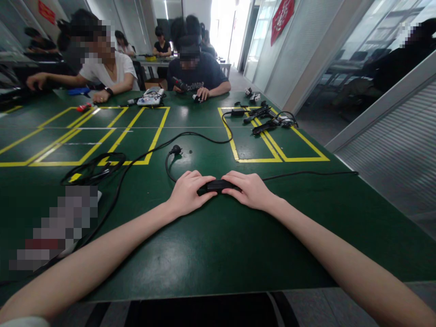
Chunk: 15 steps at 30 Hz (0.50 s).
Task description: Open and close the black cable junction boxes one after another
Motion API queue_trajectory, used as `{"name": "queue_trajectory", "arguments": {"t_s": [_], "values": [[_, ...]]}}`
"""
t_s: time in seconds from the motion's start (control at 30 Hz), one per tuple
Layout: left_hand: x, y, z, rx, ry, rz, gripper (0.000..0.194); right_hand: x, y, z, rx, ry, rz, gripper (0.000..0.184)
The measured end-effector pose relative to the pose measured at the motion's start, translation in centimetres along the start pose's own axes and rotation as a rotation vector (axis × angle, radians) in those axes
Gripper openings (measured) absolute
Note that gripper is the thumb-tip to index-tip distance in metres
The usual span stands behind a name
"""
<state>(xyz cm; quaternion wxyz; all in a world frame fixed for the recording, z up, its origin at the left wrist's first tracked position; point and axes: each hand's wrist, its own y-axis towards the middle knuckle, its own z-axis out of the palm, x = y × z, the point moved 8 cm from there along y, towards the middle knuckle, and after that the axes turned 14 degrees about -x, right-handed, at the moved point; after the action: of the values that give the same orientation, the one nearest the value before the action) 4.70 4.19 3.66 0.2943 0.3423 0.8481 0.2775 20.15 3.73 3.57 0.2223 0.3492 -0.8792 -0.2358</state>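
Green table [190,263], yellow tape outlines [306,159], coiled black cable [108,170], person in white [121,66], person in dark shirt [213,70], red banner [282,19]

Pale lettering [195,85] runs across the chest of the dark T-shirt [213,70] worn by the person [221,87] seated opposite. It is blurred and its start is partly covered, so only a fragment can be read, something like "edWae", with a capital W in the middle. At upper right, a red wall hanging [282,19] bears pale marks too blurred to read. At upper left, a smaller red sign [47,12] is too small to make out.
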Motion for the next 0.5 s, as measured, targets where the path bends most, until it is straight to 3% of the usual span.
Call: {"name": "queue_trajectory", "arguments": {"t_s": [0.17, 0.37, 0.5], "values": [[0.20, -0.11, 0.37, 0.040, -0.002, -0.017, 0.031, -0.20, -0.07, 0.43, 0.000, 0.001, 0.006, 0.036], [-0.07, -0.12, -0.06, -0.007, 0.019, 0.007, 0.033, -0.23, -0.32, 0.97, 0.069, 0.191, 0.051, 0.040], [-0.34, -0.21, 0.75, 0.068, 0.021, -0.013, 0.040, -0.91, -0.52, 0.99, 0.049, 0.273, 0.126, 0.033]]}}
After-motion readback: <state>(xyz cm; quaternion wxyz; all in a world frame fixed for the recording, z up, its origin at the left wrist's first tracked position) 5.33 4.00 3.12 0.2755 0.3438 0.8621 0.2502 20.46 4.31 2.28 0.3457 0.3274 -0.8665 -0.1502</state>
